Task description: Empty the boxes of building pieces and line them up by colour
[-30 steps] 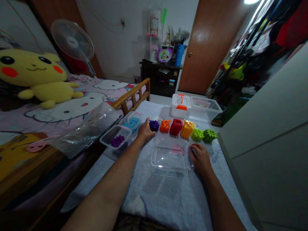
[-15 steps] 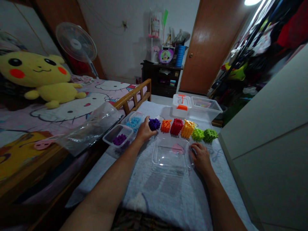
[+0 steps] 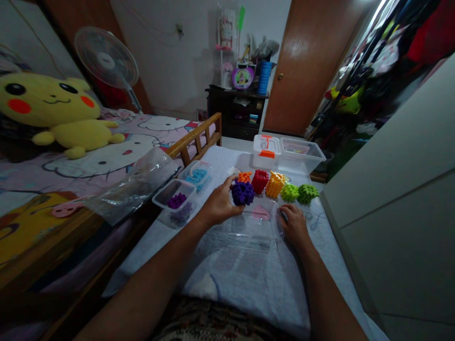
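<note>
My left hand grips a dark purple cube block above the left part of a clear plastic container. A pink piece shows inside that container. My right hand has its curled fingers at the container's right edge. Behind, in a row, stand an orange block, a red block, a yellow block, a lime block and a green block.
Left are a tub with purple pieces and another with blue pieces. Two clear boxes, one lidded with orange clips, stand behind the blocks. A wooden bed rail borders the left side.
My left hand has lifted the purple block from the left end of the row and brought it right and nearer, over the container. My right hand stays at the container's edge.
</note>
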